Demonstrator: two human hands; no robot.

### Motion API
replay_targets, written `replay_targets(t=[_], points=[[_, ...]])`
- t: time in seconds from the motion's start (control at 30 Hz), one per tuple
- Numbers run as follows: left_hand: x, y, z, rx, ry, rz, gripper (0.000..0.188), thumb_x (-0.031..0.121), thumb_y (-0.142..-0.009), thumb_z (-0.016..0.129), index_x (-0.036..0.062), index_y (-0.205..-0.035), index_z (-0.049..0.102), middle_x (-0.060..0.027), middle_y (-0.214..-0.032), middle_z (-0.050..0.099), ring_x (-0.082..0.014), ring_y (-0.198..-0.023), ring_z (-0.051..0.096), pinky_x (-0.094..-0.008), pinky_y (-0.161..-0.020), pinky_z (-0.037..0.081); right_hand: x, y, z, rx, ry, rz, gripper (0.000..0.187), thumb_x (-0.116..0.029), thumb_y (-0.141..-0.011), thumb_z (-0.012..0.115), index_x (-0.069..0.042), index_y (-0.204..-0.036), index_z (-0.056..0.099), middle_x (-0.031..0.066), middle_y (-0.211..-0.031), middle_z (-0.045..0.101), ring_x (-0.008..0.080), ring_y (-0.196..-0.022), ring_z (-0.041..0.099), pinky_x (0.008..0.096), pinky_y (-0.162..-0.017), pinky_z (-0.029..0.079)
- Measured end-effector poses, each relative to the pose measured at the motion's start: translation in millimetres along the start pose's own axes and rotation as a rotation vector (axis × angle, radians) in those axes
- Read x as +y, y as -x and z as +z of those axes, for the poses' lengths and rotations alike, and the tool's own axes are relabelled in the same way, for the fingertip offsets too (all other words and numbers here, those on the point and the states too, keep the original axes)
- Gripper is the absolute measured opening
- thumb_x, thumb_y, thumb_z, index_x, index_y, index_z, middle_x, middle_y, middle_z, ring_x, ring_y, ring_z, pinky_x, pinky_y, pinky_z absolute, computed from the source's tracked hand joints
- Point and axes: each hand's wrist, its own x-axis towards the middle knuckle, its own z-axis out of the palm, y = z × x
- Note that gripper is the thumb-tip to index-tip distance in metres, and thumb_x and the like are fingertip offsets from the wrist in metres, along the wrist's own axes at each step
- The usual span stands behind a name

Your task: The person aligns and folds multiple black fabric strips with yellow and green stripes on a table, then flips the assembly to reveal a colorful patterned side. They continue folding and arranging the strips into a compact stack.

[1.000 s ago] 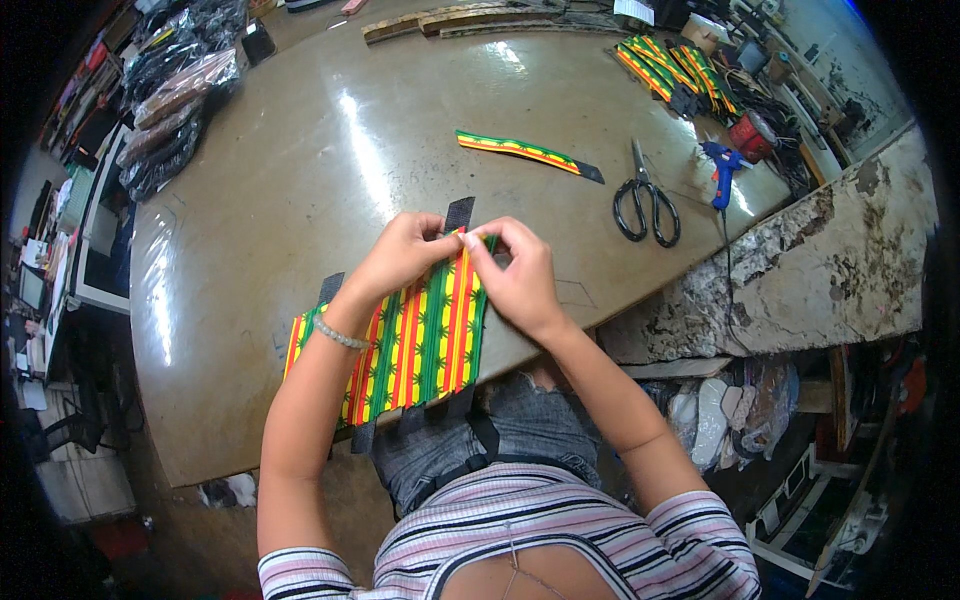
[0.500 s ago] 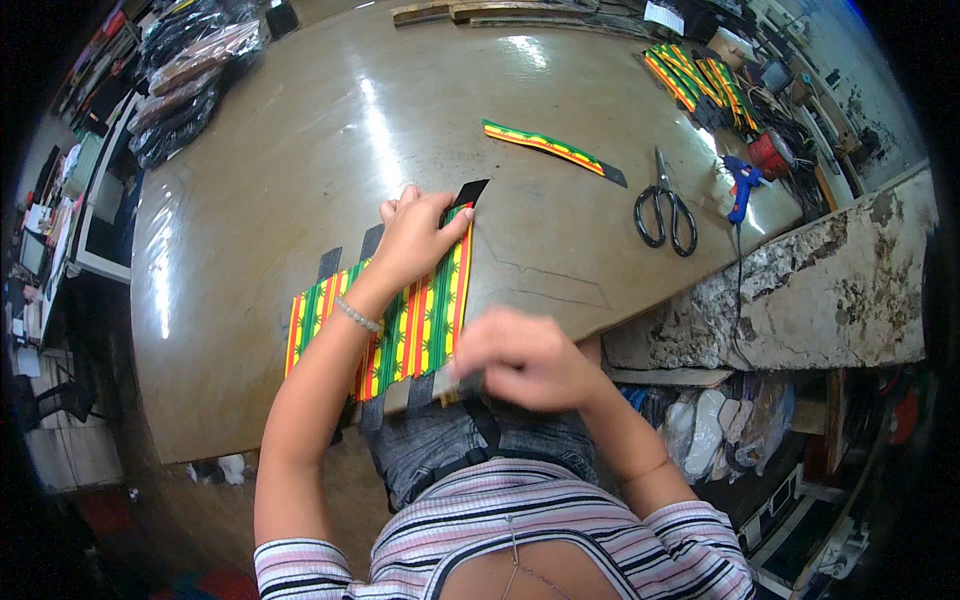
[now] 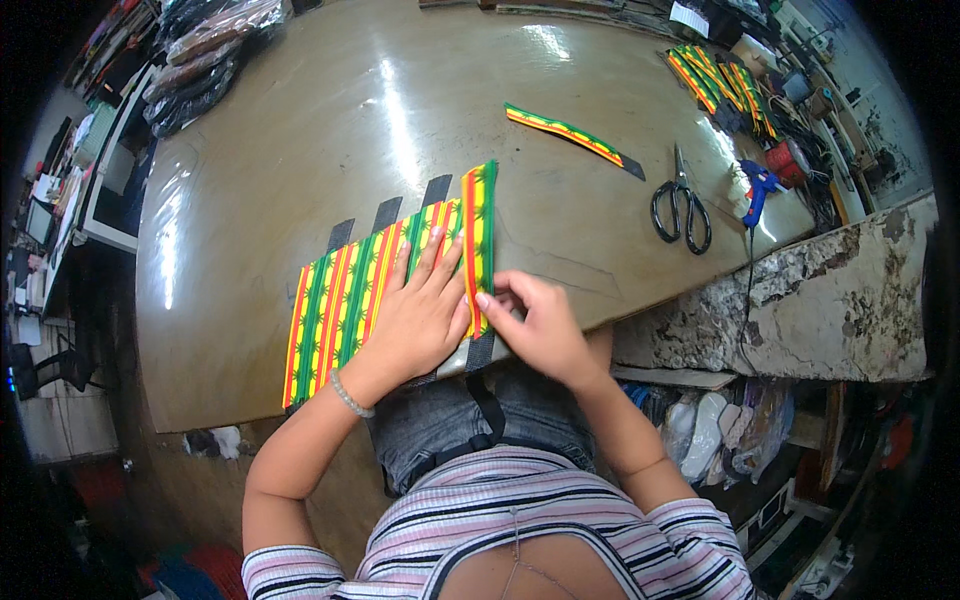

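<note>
Patterned strips (image 3: 318,325) in green, yellow and red lie side by side at the table's near edge, with black tabs (image 3: 388,212) sticking out at their far ends. My left hand (image 3: 420,312) rests flat on them, fingers spread and pointing away from me. At the right end of the row, one more patterned strip (image 3: 479,220) stands slightly askew and reaches farther than the others. Its near part is pinched between the thumb and fingers of my right hand (image 3: 540,322). A black tab (image 3: 480,352) shows at this strip's near end.
A single loose strip (image 3: 565,133) lies farther off on the table (image 3: 300,130). To the right are black-handled scissors (image 3: 683,205), a blue glue gun (image 3: 758,192) with its cord, and a red spool (image 3: 787,163). Bundled strips (image 3: 715,82) sit far right; plastic-wrapped goods (image 3: 205,60) far left.
My left hand has come back from the far end of the strips and now lies flat on them. My right hand has moved onto the rightmost strip and grips it.
</note>
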Motion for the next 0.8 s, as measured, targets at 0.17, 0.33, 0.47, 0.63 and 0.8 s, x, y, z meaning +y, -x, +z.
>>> replay_targets(t=[0.17, 0.33, 0.47, 0.63, 0.8], points=[[2, -3, 5, 0.015, -0.050, -0.023, 0.057, 0.032, -0.106, 0.040, 0.0107, -0.159, 0.034, -0.0150, -0.166, 0.032, -0.0351, -0.156, 0.022, -0.0561, -0.125, 0.012, -19, 57, 22, -0.092, 0.097, -0.574, 0.026, -0.002, -0.085, 0.069, -0.003, -0.111, 0.067, 0.0143, -0.104, 0.070, 0.0323, -0.094, 0.070, 0.0411, -0.083, 0.057], [4, -3, 2, 0.004, -0.044, -0.016, 0.057, 0.033, -0.107, 0.039, 0.0080, -0.158, 0.036, -0.0151, -0.165, 0.032, -0.0349, -0.156, 0.021, -0.0559, -0.125, 0.012, -18, 60, 2, -0.382, -0.175, -0.217, 0.022, -0.004, -0.089, 0.069, -0.006, -0.110, 0.070, 0.0123, -0.101, 0.072, 0.0271, -0.094, 0.072, 0.0360, -0.084, 0.057], [2, -3, 0, -0.003, -0.018, -0.008, 0.058, 0.034, -0.108, 0.036, 0.0060, -0.159, 0.032, -0.0182, -0.166, 0.029, -0.0364, -0.156, 0.019, -0.0549, -0.125, 0.009, 8, -32, -58, 0.255, -0.235, 0.108, 0.024, -0.016, -0.096, 0.074, 0.002, -0.111, 0.069, -0.0081, -0.086, 0.059, 0.0025, -0.074, 0.050, 0.0199, -0.065, 0.043], [4, -5, -10, -0.027, 0.162, -0.082, 0.063, 0.038, -0.108, 0.041, 0.0057, -0.160, 0.030, -0.0198, -0.166, 0.027, -0.0381, -0.156, 0.018, -0.0543, -0.126, 0.007, 46, -109, -89, 0.498, 1.013, -0.051, 0.048, -0.030, -0.097, 0.067, -0.002, -0.135, 0.060, 0.0189, -0.116, 0.065, 0.0327, -0.107, 0.062, 0.0430, -0.095, 0.049], [-13, -16, -24, 0.036, 0.152, -0.120, 0.069, 0.038, -0.104, 0.053, 0.0065, -0.161, 0.029, -0.0199, -0.165, 0.029, -0.0405, -0.156, 0.019, -0.0538, -0.126, 0.013, 45, -137, -49, -0.318, 0.766, -0.348, 0.047, -0.028, -0.089, 0.073, -0.021, -0.134, 0.063, 0.0127, -0.148, 0.049, 0.0369, -0.141, 0.038, 0.0582, -0.112, 0.034]])
